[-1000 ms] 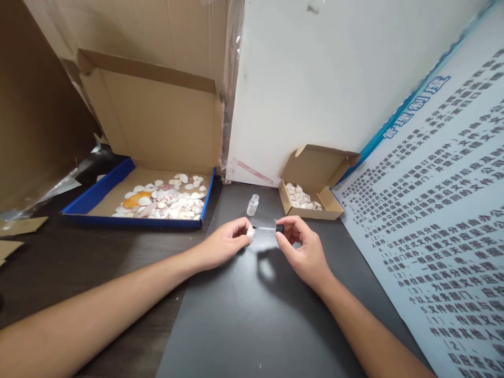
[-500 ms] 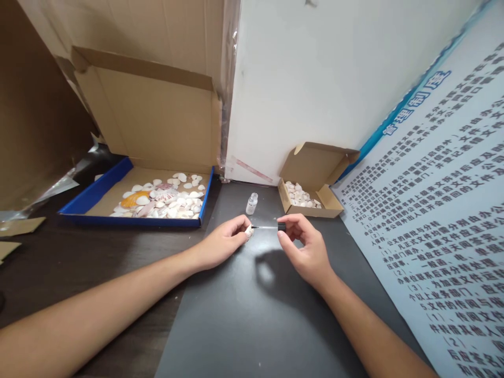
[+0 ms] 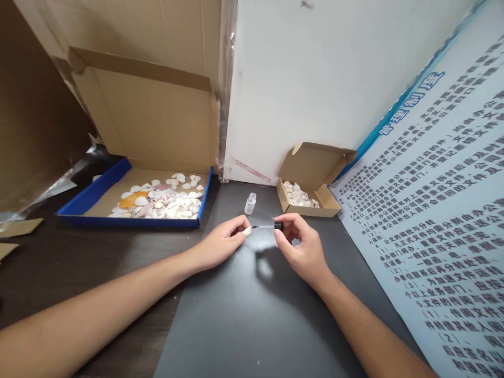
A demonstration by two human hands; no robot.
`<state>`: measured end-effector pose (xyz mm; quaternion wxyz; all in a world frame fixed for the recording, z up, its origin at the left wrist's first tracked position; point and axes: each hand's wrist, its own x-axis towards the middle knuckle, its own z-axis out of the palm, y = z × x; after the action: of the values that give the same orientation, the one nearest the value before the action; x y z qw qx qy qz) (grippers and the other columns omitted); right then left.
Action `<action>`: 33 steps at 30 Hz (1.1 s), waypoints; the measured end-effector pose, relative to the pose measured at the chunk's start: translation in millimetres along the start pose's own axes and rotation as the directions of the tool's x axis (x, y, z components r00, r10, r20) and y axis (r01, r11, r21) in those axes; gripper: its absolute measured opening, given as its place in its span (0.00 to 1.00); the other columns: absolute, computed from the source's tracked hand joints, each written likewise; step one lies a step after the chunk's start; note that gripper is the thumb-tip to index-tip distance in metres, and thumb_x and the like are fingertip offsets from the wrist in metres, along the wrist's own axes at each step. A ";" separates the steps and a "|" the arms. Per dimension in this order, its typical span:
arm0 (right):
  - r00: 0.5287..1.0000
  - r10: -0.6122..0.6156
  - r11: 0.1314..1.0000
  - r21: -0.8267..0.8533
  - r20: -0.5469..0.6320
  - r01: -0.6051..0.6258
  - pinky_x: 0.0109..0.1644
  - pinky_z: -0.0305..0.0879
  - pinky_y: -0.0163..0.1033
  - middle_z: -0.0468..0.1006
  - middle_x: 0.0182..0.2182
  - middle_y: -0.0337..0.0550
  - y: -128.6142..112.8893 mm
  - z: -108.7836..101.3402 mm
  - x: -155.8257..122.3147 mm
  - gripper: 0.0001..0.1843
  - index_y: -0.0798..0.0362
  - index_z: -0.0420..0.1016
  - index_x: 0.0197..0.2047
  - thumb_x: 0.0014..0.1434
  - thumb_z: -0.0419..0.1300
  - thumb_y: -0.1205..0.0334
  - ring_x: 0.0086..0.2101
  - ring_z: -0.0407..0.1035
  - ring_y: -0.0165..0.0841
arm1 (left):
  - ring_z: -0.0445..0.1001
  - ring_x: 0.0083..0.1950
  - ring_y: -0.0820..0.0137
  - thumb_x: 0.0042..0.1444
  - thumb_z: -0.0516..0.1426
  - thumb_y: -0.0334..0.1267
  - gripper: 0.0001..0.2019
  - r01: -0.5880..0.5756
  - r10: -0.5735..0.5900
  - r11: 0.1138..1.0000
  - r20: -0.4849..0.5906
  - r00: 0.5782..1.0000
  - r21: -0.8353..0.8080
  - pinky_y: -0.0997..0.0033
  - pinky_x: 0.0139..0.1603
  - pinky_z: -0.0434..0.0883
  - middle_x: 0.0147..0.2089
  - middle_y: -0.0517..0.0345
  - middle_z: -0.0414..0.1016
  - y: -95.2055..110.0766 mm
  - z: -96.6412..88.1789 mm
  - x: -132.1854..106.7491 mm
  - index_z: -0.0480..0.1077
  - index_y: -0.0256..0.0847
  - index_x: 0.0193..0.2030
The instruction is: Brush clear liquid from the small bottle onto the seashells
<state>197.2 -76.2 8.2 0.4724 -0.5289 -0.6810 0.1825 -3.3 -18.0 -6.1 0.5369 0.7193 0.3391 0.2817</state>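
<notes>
Between the thumb and fingers of my left hand (image 3: 227, 239) is a small whitish seashell (image 3: 247, 231), partly covered by the fingertips. My right hand (image 3: 301, 244) pinches the black cap of a small brush applicator (image 3: 278, 226). Its thin, clear stem runs left, and the dark tip is at the shell's edge; whether it touches I cannot tell. Just beyond my hands, a small clear glass bottle (image 3: 250, 205) with a white label stands upright and uncapped on the dark grey mat (image 3: 232, 320).
At the back left, a blue-edged cardboard box (image 3: 129, 221) lies open, holding shells of several sizes and one orange shell. A smaller open carton (image 3: 321, 211) of shells stands at the back right. A printed board (image 3: 425, 210) leans along the right side.
The shell has turned slightly in my left fingers, showing more of its side. My right hand keeps its pinch on the applicator. The whole view has shifted a little.
</notes>
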 end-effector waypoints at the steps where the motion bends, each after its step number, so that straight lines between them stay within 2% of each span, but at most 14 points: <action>1: 1.000 -0.003 1.000 0.008 -0.001 0.003 0.27 0.62 0.32 0.68 0.24 0.33 -0.1 0.0 0.1 0.08 0.52 0.70 0.42 0.57 0.59 0.66 0.22 0.63 0.26 | 0.54 0.32 0.73 0.62 0.50 0.45 0.12 0.001 -0.001 1.000 -0.001 1.000 0.005 0.71 0.34 0.55 0.29 0.65 0.55 -0.1 0.1 0.1 0.60 0.40 0.33; 5: 0.999 -0.023 0.999 0.026 0.044 0.022 0.27 0.63 0.32 0.67 0.23 0.32 0.1 0.7 0.0 0.09 0.52 0.70 0.42 0.57 0.59 0.66 0.22 0.63 0.26 | 0.54 0.32 0.73 0.61 0.51 0.44 0.11 0.004 -0.004 1.000 -0.001 1.000 0.001 0.71 0.34 0.55 0.29 0.65 0.55 -0.7 0.4 1.2 0.60 0.40 0.33; 12: 1.000 0.003 1.000 0.008 0.012 -0.003 0.27 0.63 0.32 0.68 0.23 0.32 0.8 0.9 0.6 0.09 0.52 0.70 0.43 0.57 0.59 0.65 0.22 0.63 0.26 | 0.58 0.34 0.72 0.61 0.50 0.45 0.10 0.015 -0.016 0.998 -0.017 1.000 -0.054 0.71 0.37 0.59 0.31 0.63 0.58 -0.8 0.7 0.2 0.61 0.41 0.34; 15: 0.999 0.008 1.000 -0.005 0.035 -0.008 0.28 0.63 0.32 0.68 0.23 0.33 0.4 0.6 1.2 0.09 0.51 0.69 0.43 0.57 0.59 0.65 0.22 0.63 0.27 | 0.59 0.33 0.72 0.59 0.52 0.42 0.08 0.025 -0.028 0.990 -0.021 0.999 -0.136 0.71 0.36 0.60 0.31 0.63 0.60 -0.9 1.0 0.5 0.60 0.41 0.34; 19: 0.997 0.075 0.994 -0.080 -0.020 -0.077 0.27 0.62 0.32 0.70 0.25 0.35 1.2 0.3 2.4 0.07 0.52 0.70 0.41 0.56 0.59 0.64 0.22 0.64 0.27 | 0.63 0.32 0.73 0.53 0.54 0.37 0.05 0.042 -0.051 0.954 -0.024 0.998 -0.296 0.71 0.36 0.62 0.30 0.63 0.64 0.2 -0.1 3.5 0.60 0.41 0.32; 21: 0.998 0.066 0.996 -0.057 -0.022 -0.068 0.27 0.62 0.32 0.70 0.24 0.34 0.9 0.3 2.3 0.08 0.52 0.69 0.41 0.57 0.59 0.63 0.22 0.64 0.27 | 0.65 0.33 0.73 0.51 0.55 0.36 0.05 0.048 -0.063 0.941 -0.033 0.997 -0.335 0.70 0.37 0.64 0.30 0.62 0.66 0.9 -1.0 5.1 0.62 0.40 0.32; 25: 0.998 0.031 1.000 -0.006 0.053 -0.031 0.27 0.63 0.32 0.70 0.24 0.33 -1.6 1.3 0.8 0.09 0.52 0.69 0.42 0.57 0.59 0.64 0.22 0.64 0.26 | 0.66 0.32 0.74 0.48 0.56 0.34 0.04 0.052 -0.055 0.939 -0.001 0.998 -0.340 0.71 0.36 0.64 0.30 0.62 0.68 0.4 -1.1 6.4 0.63 0.39 0.31; 30: 0.998 0.056 0.998 -0.012 0.027 -0.056 0.26 0.62 0.32 0.69 0.23 0.33 -2.8 1.0 1.0 0.08 0.52 0.69 0.41 0.56 0.59 0.64 0.21 0.63 0.26 | 0.67 0.32 0.74 0.50 0.56 0.35 0.04 0.048 -0.051 0.949 -0.004 0.999 -0.311 0.71 0.36 0.64 0.31 0.61 0.70 -3.2 0.4 7.0 0.64 0.39 0.32; 33: 0.997 0.030 0.999 0.031 0.066 -0.032 0.27 0.63 0.32 0.68 0.23 0.32 -3.2 0.9 1.0 0.09 0.51 0.68 0.42 0.56 0.59 0.64 0.21 0.63 0.27 | 0.67 0.32 0.74 0.50 0.56 0.35 0.05 0.049 -0.052 0.950 -0.002 0.999 -0.309 0.71 0.35 0.64 0.31 0.61 0.70 -4.3 0.0 7.4 0.63 0.39 0.33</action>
<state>194.7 -76.3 10.6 0.4555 -0.5257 -0.6847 0.2178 0.5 -11.4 -9.9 0.6482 0.6161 0.3118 0.3210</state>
